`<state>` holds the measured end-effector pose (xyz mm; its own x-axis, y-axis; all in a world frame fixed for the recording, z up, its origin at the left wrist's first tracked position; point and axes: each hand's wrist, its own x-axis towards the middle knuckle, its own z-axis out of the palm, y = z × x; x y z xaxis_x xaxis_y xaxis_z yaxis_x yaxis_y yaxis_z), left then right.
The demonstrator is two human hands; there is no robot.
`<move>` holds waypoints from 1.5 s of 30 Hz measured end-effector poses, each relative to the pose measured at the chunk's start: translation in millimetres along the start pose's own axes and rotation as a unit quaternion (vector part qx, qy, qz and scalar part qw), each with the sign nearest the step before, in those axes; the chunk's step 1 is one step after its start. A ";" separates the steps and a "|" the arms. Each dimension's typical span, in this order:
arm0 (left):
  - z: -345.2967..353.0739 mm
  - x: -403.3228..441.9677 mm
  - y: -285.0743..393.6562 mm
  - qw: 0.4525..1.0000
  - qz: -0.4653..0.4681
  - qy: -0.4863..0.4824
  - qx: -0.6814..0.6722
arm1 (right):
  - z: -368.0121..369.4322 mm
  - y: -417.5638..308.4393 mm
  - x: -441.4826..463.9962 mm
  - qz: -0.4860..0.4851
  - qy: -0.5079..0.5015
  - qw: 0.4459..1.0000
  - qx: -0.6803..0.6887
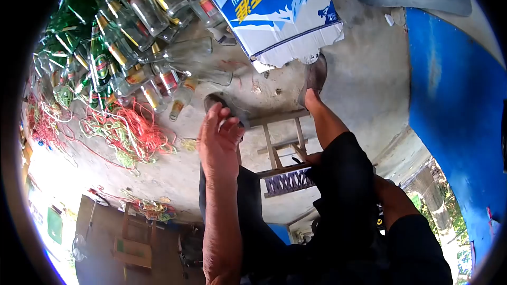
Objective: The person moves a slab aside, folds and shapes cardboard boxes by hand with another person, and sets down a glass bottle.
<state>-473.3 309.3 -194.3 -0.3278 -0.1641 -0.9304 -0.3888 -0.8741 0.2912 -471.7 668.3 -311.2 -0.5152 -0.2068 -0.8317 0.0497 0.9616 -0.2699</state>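
My left hand (218, 134) is raised above the floor, with its fingers loosely bent, apart and holding nothing. Behind its fingertips shows a brown shoe (215, 100). At the edge of a small wooden stool (272, 150) with a woven seat, my right hand (313, 159) has its fingers closed on the frame; my leg hides most of that hand and forearm. Past my feet lies a blue and white cardboard box (274, 10) with a torn lower edge. Several clear glass bottles (182, 50) lie on the concrete left of the box.
Green bottles (99, 63) are heaped at the upper left. Tangled red and green string (129, 134) lies below them. A blue panel (449, 84) stands along the right side. A wooden chair (133, 250) and a fan (79, 247) are at the lower left.
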 end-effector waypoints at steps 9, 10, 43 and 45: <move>30.5 11.0 22.5 0.997 0.027 -0.049 0.045 | -4.9 -36.8 109.4 -0.038 0.059 0.998 0.003; 31.9 11.1 24.4 0.997 0.028 -0.055 0.046 | -6.1 -38.9 114.5 -0.040 0.061 0.997 0.004; 57.7 -35.2 34.9 0.913 0.325 -0.222 0.108 | -66.9 126.4 -16.8 -0.078 0.078 0.992 0.056; 69.3 -48.4 10.3 0.903 0.312 -0.235 0.178 | -97.3 113.7 -22.9 -0.122 0.115 0.977 0.131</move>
<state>-521.1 339.9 -130.8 -0.8757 -0.2884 -0.3872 -0.2264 -0.4631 0.8569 -537.5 799.9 -275.6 -0.7165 -0.3485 -0.6043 0.1039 0.8033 -0.5865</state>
